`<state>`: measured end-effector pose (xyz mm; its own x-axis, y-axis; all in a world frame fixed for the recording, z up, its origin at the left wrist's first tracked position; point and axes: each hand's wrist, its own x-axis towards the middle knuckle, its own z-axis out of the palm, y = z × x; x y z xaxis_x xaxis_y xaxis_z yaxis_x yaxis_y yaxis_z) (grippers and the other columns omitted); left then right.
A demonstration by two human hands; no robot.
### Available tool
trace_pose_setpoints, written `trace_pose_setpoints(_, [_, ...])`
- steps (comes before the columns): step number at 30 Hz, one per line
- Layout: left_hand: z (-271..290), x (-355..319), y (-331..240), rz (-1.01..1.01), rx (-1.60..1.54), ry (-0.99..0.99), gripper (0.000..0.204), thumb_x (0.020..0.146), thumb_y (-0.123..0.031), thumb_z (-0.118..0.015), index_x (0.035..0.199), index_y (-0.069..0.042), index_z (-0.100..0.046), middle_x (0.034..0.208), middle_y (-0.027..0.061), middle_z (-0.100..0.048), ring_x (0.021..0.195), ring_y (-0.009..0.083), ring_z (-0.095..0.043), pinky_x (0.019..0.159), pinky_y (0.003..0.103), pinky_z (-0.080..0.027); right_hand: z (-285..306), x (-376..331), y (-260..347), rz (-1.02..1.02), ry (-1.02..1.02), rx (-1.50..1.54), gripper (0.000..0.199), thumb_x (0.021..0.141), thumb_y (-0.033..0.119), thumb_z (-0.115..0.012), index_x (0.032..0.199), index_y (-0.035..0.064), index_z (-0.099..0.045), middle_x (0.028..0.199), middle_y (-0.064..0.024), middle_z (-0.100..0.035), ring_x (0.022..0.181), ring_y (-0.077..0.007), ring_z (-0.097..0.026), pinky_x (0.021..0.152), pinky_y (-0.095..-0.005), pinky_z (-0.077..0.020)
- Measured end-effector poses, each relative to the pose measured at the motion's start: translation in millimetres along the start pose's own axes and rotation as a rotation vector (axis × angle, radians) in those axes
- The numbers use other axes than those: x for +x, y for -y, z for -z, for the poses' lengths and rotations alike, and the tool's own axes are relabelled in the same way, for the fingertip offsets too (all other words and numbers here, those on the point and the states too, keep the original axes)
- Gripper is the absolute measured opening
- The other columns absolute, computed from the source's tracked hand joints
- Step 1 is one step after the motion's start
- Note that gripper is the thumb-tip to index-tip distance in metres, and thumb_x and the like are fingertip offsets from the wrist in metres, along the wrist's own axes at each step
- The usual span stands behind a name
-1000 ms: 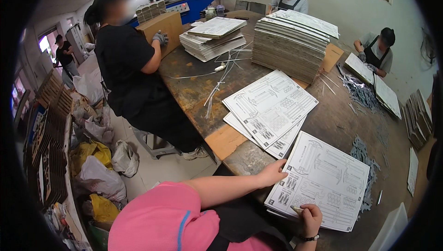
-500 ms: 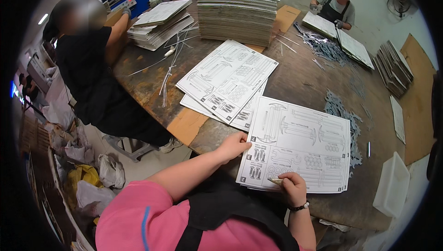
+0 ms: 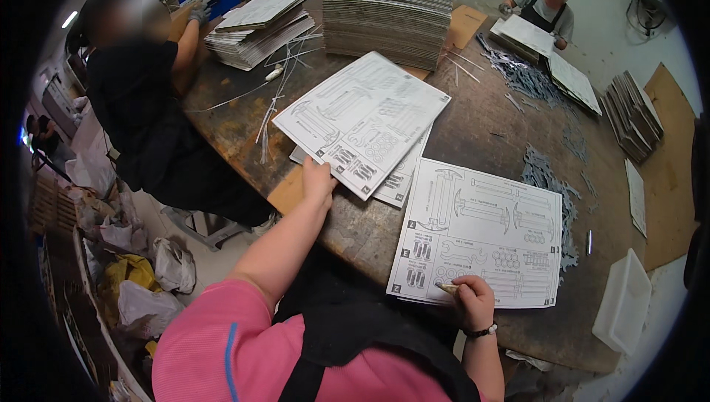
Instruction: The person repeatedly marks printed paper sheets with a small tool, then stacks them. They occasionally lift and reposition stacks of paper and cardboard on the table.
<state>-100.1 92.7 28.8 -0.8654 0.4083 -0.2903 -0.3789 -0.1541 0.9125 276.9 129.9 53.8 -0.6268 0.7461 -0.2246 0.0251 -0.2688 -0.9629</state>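
Observation:
My left hand point(image 3: 318, 180) is closed on the near corner of a printed sheet point(image 3: 362, 117), which shows line drawings of tools and bolts. That sheet tilts up off the one beneath it point(image 3: 399, 180), part of which shows along its right side. In front of me lies a small stack of similar printed sheets point(image 3: 481, 232). Over its near edge, my right hand point(image 3: 475, 300) is closed around a short, pale, pointed tool point(image 3: 447, 288), whose exact kind I cannot make out. The tool's tip is over the drawn rings.
A tall stack of boards point(image 3: 388, 21) stands behind, a lower stack point(image 3: 259, 32) to its left. Grey metal pieces point(image 3: 543, 169) lie right of the sheets, near a white plastic tray point(image 3: 621, 302). One co-worker point(image 3: 140, 91) is at left, another point(image 3: 547, 10) at far right.
My left hand has left the near stack and moved left to the other sheets, taking hold of the top one and raising its near edge. My right hand stays almost in place.

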Motion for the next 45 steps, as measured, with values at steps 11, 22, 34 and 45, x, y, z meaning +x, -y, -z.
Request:
trace_pose_setpoints(11, [4.4,-83.3,48.2,-0.355,0.558,0.484,0.048,0.076,-0.008,-0.057,0.12,0.005,-0.04,0.093,0.012,-0.053,0.078,0.0176,-0.053,0.069,0.029,-0.045,-5.3,6.6,8.6,-0.054,-0.037,-0.173,0.015,0.082,0.012,-0.055,0.091,0.0013,-0.061,0.069,0.0007,-0.055,0.056,-0.0059,-0.046,0.052,-0.0192,-0.0376])
trace_pose_setpoints(22, [-24.3,-111.8,55.0,0.211,0.527,0.86,0.021,0.081,-0.014,-0.06,0.091,0.001,-0.047,0.065,0.0057,-0.058,0.054,0.0101,-0.055,0.047,0.023,-0.044,-46.5,53.7,27.9,-0.048,-0.201,-0.444,0.018,0.082,0.017,-0.056,0.092,0.0021,-0.061,0.067,-0.0015,-0.057,0.056,-0.0064,-0.05,0.05,-0.0207,-0.0397])
trace_pose_setpoints(34, [-22.0,-106.0,60.0,0.101,0.58,0.93,0.018,0.08,-0.011,-0.059,0.084,0.001,-0.046,0.063,0.0075,-0.059,0.053,0.011,-0.056,0.048,0.025,-0.045,-67.6,85.3,37.0,-0.025,-0.196,-1.031,0.022,0.08,0.023,-0.051,0.083,0.004,-0.062,0.068,-0.0135,-0.062,0.062,-0.0281,-0.06,0.057,-0.0358,-0.0463])
trace_pose_setpoints(45, [-22.1,-109.3,51.7,0.121,0.54,0.909,0.018,0.08,-0.011,-0.059,0.085,0.001,-0.047,0.064,0.0075,-0.059,0.052,0.012,-0.056,0.049,0.025,-0.045,-42.9,75.5,35.5,-0.094,-0.281,-0.761,0.021,0.079,0.021,-0.057,0.087,0.0033,-0.064,0.073,-0.0091,-0.064,0.066,-0.0187,-0.059,0.062,-0.0269,-0.0457])
